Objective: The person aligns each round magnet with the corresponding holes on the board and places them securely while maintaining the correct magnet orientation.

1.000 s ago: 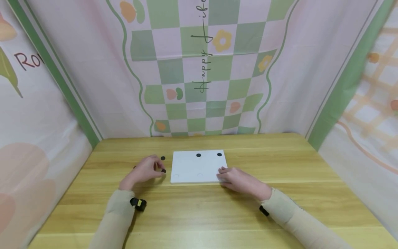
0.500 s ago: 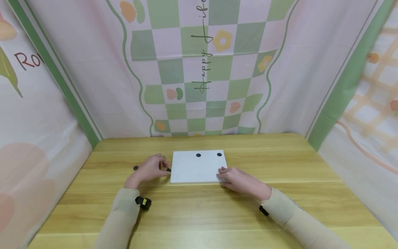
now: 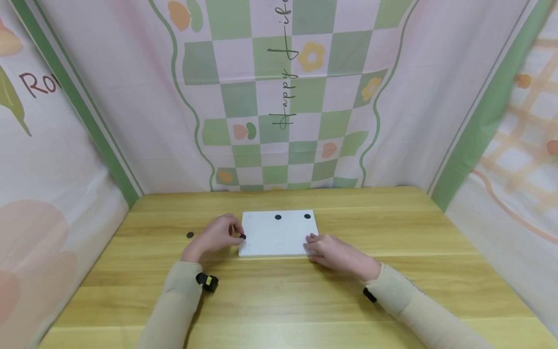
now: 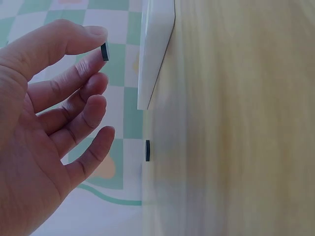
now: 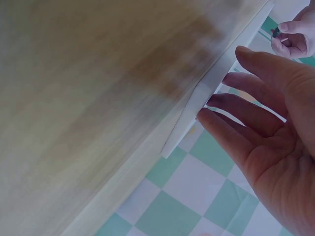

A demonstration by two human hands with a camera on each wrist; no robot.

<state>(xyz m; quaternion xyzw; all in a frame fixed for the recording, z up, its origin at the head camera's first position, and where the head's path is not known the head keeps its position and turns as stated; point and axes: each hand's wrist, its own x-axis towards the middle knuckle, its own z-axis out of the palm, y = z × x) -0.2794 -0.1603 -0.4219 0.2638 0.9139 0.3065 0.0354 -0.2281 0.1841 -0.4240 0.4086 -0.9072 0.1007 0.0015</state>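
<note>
In the head view my left hand [image 3: 220,231] is over the left edge of a thin white board [image 3: 266,237]. Its thumb and index finger pinch a small black disc [image 4: 105,52]; the other fingers are loosely bent. Two similar discs, a middle disc [image 3: 278,217] and a corner disc [image 3: 307,216], lie along the board's far side. Faint round outlines mark other spots on it. My right hand [image 3: 333,251] rests relaxed fingers [image 5: 224,130] on the board's near right corner, its thumb by the edge.
On the wooden table [image 3: 279,300], a loose black disc [image 3: 190,235] lies left of my left hand. The left wrist view shows a table disc [image 4: 147,150] just off the board's left side. A patterned cloth [image 3: 279,97] hangs behind the table.
My left hand has carried the pinched disc rightward, from the table beside the board to over its left edge. The table disc behind that hand is now hidden in the head view. My right hand stays put.
</note>
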